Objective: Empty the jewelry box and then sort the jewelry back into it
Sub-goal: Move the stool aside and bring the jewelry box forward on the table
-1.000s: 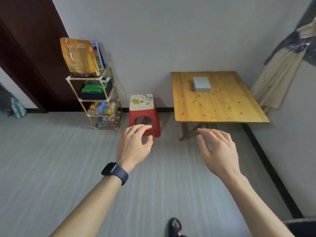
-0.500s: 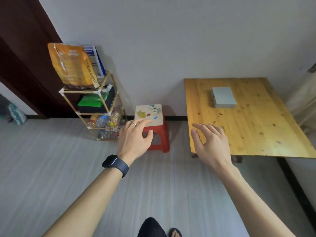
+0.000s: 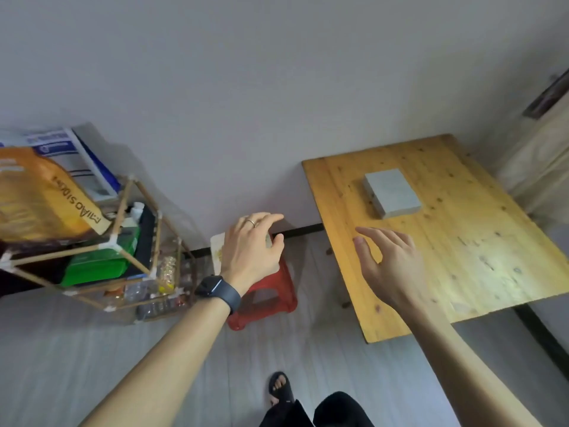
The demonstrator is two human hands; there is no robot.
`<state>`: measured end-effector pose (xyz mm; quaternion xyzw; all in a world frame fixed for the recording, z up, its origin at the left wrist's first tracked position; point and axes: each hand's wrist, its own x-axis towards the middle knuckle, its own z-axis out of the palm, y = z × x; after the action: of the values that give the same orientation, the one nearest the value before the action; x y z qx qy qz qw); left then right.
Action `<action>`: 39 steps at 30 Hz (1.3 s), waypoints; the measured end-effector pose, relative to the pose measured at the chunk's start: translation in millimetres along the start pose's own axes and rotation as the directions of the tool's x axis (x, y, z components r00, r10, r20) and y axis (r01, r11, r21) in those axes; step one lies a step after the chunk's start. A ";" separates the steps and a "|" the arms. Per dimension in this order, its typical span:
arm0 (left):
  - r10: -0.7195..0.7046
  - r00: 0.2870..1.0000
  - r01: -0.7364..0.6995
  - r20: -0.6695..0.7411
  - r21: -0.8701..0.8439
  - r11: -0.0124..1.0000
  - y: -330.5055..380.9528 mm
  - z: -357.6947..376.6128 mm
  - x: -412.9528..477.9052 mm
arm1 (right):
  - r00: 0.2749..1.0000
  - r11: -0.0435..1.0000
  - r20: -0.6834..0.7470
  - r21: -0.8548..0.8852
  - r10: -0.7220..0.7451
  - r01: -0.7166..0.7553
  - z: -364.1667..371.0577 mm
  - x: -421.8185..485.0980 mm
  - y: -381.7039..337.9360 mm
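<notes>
Closer than half a second back: the desk point(image 3: 480, 241) and the red stool point(image 3: 271, 300) fill more of the head view, the whole scene tilts, and the right hand point(image 3: 391, 266) is now over the desk's left part instead of short of its edge.

Head view. The jewelry box point(image 3: 392, 192), grey with its lid closed, lies flat on the far part of the desk towards the wall. It sits beyond the right fingers point(image 3: 378, 235), not touching them. Those fingers are spread and relaxed, grasping nothing. The left hand point(image 3: 249, 248) hangs above the stool, its fingers point(image 3: 268, 218) loosely bent and released, nothing in them. There is a ring point(image 3: 252, 222) on one finger and a dark watch point(image 3: 220, 291) on the wrist. A wooden-framed shelf point(image 3: 129, 229) stands at left with an orange bag point(image 3: 34, 195) on top. One sandalled foot point(image 3: 280, 388) is on the floor.
</notes>
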<state>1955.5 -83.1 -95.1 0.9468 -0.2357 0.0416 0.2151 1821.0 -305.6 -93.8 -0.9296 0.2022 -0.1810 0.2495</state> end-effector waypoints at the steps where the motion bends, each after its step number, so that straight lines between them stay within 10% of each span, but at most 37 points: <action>1: 0.014 1.000 -0.013 0.018 -0.013 1.000 -3.1 3.0 17.2 | 1.000 1.000 -0.008 0.001 0.026 -0.026 4.8 9.3 -0.3; 27: 0.374 0.901 -0.344 0.221 -0.162 0.925 78.2 129.5 396.1 | 0.903 0.914 -0.170 -0.034 0.394 -0.404 51.4 277.9 95.5; 39: 0.687 0.579 -0.637 0.439 -0.281 0.717 171.6 251.6 517.4 | 0.663 0.683 -0.290 -0.039 0.690 -0.729 75.0 331.8 173.4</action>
<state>2328.2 -548.8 -162.9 0.7534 -0.6217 -0.1464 0.1563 2087.2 -568.7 -169.5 -0.7617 0.5922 -0.1696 0.2009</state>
